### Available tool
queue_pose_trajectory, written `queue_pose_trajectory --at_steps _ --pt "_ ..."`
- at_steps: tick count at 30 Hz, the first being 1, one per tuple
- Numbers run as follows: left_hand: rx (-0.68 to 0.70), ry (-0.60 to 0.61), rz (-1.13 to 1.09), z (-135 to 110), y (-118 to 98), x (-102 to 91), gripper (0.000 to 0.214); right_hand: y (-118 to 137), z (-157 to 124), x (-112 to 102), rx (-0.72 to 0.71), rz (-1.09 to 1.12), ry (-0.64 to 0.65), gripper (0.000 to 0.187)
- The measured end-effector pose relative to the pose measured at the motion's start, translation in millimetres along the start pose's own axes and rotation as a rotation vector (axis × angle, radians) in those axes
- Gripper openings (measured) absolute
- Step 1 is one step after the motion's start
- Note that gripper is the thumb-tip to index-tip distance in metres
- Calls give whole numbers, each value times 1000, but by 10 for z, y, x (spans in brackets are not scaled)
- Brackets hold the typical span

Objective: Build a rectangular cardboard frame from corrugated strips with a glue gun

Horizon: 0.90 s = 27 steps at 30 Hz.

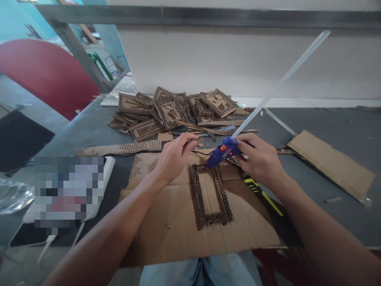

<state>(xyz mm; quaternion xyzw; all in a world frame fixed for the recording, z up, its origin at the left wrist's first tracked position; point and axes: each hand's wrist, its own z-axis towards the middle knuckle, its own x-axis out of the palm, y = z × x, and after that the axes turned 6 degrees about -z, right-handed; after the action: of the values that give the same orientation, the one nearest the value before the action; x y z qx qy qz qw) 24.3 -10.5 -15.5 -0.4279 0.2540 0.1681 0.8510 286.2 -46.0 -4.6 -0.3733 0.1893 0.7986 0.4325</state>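
Note:
My right hand (262, 161) grips a blue glue gun (222, 153) with an orange trigger and a long clear glue stick (282, 81) rising up to the right. Its nozzle points down at the top edge of a rectangular cardboard frame (210, 194) lying on a flat cardboard sheet (166, 226). My left hand (174, 155) hovers just left of the gun, pinching a thin strip of cardboard (193, 139) between fingertips above the frame's upper left corner.
A pile of finished cardboard frames (169, 111) lies behind. A long corrugated strip (119, 149) and a cardboard piece (330, 163) flank the work. A blurred device (68, 190) sits left on the grey table (327, 123). A red chair (44, 71) stands far left.

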Motion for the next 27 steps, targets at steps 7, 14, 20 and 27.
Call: queue_pose_trajectory --at_steps 7,14,20,27 --pt "50 311 -17 6 -73 -46 21 -52 -6 -21 -25 -40 -21 34" --pt "58 442 -35 8 -87 -62 22 -68 -2 -35 -46 -89 -44 29" --pt "53 556 -29 36 -76 -119 28 -83 14 -40 -74 -93 -72 30" --pt "38 500 25 41 -83 -136 19 -76 13 -68 -64 -96 -116 30"
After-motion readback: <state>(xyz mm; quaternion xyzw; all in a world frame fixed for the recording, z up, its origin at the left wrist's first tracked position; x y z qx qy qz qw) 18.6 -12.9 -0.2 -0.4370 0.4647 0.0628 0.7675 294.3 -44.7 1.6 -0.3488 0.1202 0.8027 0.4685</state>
